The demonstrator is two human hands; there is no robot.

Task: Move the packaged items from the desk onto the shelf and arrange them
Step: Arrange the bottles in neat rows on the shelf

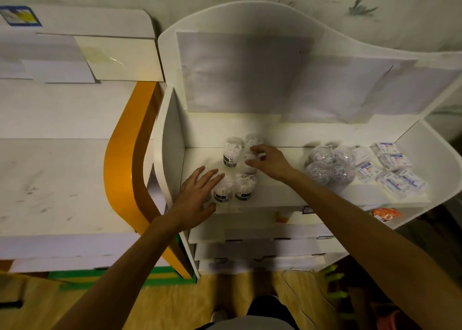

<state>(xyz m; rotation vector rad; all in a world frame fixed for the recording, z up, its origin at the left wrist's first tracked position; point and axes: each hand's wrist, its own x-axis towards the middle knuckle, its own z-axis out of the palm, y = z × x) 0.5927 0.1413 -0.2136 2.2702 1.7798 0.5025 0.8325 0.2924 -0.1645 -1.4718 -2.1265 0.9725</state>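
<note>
Now I'm tidying the clear jars (233,154) on the left end of the shelf (172,119); my left hand (197,194) lies flat, fingers straight, against the front-left jar (222,192); my right hand (268,161) curls over a rear jar (251,154), though its grip is partly hidden; I'd nudge gently, keeping each upright, closing gaps; bags (330,167) and boxes (395,169) sit further right.

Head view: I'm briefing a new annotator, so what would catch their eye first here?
Both hands among a cluster of clear jars at the shelf's left end: the left hand open beside the front jars, the right hand on a rear one. Further right lie clear bags and small white boxes; an orange curved panel stands left.
</note>
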